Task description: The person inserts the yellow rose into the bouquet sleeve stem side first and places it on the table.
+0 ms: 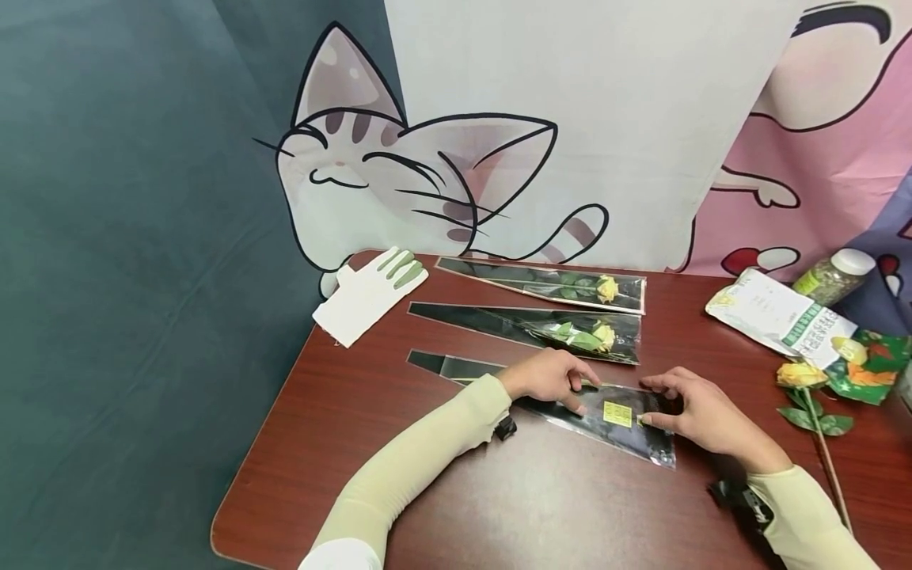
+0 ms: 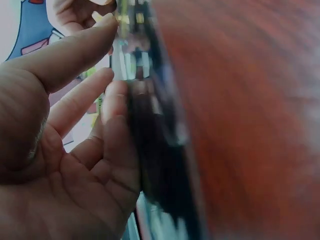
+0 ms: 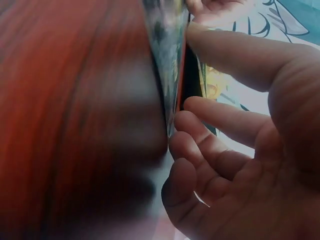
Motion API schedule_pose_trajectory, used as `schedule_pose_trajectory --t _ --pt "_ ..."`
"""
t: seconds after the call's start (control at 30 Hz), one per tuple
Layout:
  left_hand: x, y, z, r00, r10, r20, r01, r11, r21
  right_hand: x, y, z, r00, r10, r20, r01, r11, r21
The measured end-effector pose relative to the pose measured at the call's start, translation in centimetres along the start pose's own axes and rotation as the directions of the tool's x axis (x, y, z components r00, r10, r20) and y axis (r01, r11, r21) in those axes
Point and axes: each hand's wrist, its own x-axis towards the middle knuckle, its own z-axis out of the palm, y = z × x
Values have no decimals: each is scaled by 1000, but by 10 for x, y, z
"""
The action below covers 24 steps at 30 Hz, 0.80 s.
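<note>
A dark, clear-fronted flower sleeve [image 1: 570,425] lies nearest on the table, tapering to the left. It bears a square yellow label [image 1: 617,414], with a smaller yellow patch beside my right thumb. My left hand [image 1: 547,375] rests over the middle of this sleeve, thumb and fingers spread apart on it. At its wide right end, my right hand [image 1: 701,412] touches the surface with the thumb, its other fingers at the far edge. Both wrist views show loosely bent fingers along the sleeve, seen edge-on and blurred. Part of the sleeve is hidden under the left hand.
Behind lie two more sleeves, a middle one [image 1: 492,323] and a far one [image 1: 492,273], each holding a yellow rose. A white glove [image 1: 366,299] lies back left. At right are a loose yellow rose [image 1: 801,374], a white packet [image 1: 773,313] and a lidded jar [image 1: 830,279].
</note>
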Motion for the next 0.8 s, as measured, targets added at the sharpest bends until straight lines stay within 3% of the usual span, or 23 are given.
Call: schedule_pose_trajectory --t 0.3,0.57,0.8 --pt "0 2 2 1000 -6 27 3 996 92 -2 2 1 1000 7 4 -7 1000 -8" --pt "-1 5 3 1000 -18 9 17 997 75 -4 4 2 999 -23 -21 23 1000 6" --pt "0 6 3 999 -28 -17 29 996 81 -3 5 -3 1000 14 12 -15 993 116"
